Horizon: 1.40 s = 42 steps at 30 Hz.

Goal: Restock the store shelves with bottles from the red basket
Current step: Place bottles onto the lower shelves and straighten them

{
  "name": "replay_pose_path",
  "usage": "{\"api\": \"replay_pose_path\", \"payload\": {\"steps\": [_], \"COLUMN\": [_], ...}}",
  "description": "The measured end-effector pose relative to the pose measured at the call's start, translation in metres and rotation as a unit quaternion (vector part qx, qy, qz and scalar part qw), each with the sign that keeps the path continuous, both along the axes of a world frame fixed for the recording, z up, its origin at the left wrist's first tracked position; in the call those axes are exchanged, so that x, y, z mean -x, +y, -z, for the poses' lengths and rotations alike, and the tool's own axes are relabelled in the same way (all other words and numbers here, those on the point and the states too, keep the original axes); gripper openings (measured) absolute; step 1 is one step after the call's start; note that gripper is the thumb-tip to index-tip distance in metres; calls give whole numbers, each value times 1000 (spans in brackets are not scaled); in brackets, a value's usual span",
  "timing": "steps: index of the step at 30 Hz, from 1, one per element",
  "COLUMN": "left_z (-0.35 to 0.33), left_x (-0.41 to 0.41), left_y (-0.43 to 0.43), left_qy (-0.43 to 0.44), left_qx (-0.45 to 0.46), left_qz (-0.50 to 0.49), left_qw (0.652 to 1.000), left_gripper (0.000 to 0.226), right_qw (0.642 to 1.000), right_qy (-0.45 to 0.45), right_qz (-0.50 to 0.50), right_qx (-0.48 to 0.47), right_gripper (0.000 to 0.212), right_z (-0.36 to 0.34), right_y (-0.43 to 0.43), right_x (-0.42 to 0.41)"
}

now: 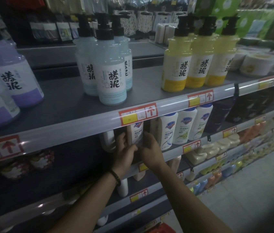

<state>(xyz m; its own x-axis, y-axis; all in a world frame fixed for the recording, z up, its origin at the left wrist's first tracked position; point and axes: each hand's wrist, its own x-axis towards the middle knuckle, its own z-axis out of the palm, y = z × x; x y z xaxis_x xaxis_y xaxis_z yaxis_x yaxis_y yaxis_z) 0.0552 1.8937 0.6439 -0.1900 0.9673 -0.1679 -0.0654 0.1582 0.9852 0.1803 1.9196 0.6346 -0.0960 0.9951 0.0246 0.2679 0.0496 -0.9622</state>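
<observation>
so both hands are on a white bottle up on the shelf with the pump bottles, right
Not quite. The left hand and right hand do both grip the white bottle, but it is at the shelf one level below the pump bottles, with its top hidden behind that upper shelf's price rail. The head view shows this.

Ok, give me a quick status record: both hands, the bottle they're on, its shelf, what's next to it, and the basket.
left hand: grips bottle, lower left side
right hand: grips bottle, lower right side
bottle: white, upright, top hidden behind the shelf edge above
second shelf: bottle stands at its front
blue-capped bottles: three, upright, just right of the bottle
basket: red, only a corner shows at the bottom edge; contents hidden
</observation>
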Motion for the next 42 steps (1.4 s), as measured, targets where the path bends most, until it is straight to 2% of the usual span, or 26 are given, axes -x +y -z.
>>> {"api": "replay_pose_path", "payload": {"steps": [2, 6, 10, 14, 17, 21, 42], "left_z": [0, 9, 6, 0, -2, -3, -6], "left_x": [-4, -6, -7, -10, -10, -12, -17], "left_y": [-8, -6, -5, -5, -2, -3, -3], "left_qy": [-7, 23, 37, 59, 84, 115, 119], "left_qx": [9, 8, 8, 6, 4, -8, -26], "left_qz": [-4, 9, 14, 31, 56, 65, 67], "left_qw": [1000, 1000, 999, 998, 995, 991, 990], "left_gripper": [81, 78, 78, 77, 66, 67, 70], "right_qw": [1000, 999, 999, 999, 999, 1000, 999], "right_qy": [8, 9, 22, 30, 36, 29, 43], "right_qz": [0, -29, -34, -28, -19, -11, -9], "right_qx": [18, 16, 11, 4, 5, -1, -25], "right_gripper": [71, 56, 69, 63, 60, 54, 42], "right_z": [2, 2, 6, 8, 6, 7, 14], "right_y": [8, 10, 8, 7, 4, 6, 9], "right_x": [-2, 0, 1, 0, -2, -5, -11]}}
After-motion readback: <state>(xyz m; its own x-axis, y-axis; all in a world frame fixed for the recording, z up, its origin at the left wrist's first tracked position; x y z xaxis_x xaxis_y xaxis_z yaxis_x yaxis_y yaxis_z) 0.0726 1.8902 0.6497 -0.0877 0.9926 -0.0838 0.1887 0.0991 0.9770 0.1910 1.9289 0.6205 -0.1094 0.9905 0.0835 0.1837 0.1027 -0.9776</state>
